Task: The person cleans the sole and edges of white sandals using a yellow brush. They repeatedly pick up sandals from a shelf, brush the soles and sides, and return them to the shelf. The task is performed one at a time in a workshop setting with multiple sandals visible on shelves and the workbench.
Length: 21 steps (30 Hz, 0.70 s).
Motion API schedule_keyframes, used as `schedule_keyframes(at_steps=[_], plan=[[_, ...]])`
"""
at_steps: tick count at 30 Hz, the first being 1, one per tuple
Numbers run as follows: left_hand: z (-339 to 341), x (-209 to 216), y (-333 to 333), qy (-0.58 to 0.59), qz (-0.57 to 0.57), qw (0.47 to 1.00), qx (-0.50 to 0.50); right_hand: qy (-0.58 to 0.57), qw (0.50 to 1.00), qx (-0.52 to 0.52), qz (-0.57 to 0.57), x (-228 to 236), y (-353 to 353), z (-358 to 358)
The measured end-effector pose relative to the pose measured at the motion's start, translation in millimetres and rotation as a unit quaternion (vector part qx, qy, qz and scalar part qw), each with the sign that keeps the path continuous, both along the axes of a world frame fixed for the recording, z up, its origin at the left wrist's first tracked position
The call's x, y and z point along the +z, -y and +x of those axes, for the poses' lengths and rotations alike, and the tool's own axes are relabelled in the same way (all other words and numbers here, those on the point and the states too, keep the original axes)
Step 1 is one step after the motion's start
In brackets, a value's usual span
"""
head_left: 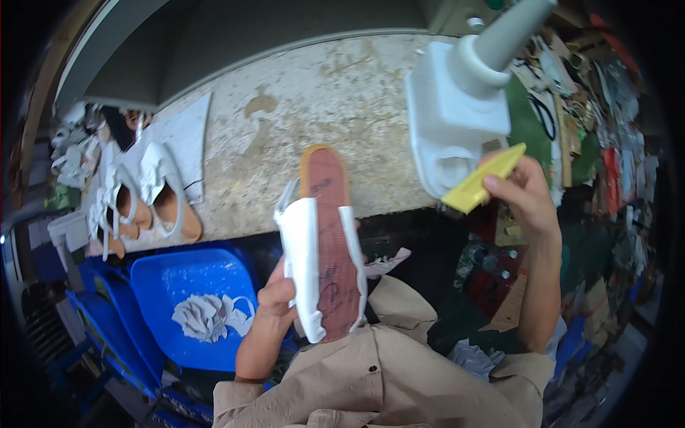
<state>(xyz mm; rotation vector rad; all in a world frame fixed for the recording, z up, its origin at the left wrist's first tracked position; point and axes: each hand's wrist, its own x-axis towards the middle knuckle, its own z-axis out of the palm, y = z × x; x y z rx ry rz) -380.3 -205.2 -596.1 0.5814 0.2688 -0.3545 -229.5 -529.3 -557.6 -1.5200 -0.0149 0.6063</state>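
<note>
My left hand (pixel 276 291) is closed around an unfinished white shoe (pixel 301 246), held in front of my lap with its underside up. Its reddish-brown insole (pixel 332 246) has dark handwritten marks, and the white upper's edges are folded along both sides. One tan-rimmed end points away from me, over the bench edge. Between the thumb and fingers of my right hand (pixel 526 191) is a flat yellow spreader (pixel 486 178). It is raised at the near rim of a white plastic container (pixel 457 107), which has a small round cup at its front.
Several white shoes with tan insoles (pixel 163 192) stand at the left of the worn workbench (pixel 314 85). A blue plastic chair (pixel 193 271) below holds white scraps (pixel 207 316). Scissors (pixel 542 114) and clutter lie right; clear bottles (pixel 492 262) are lower right.
</note>
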Motion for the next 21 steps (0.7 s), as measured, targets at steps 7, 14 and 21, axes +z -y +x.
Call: schedule_keyframes(at_steps=[7,14,21], plan=[[0.4,7.2,3.6,-0.064,0.154,0.985,0.037,0.051,0.983,-0.105,0.140,16.4,-108.6,-97.4],[0.6,10.8,-2.5,-0.004,0.138,0.990,0.033,0.216,0.966,-0.124,0.063,3.0,-117.2,-116.7],[11.4,21.6,6.9,-0.020,0.169,0.981,0.092,0.315,0.944,-0.089,0.034,9.9,-121.7,-130.0]])
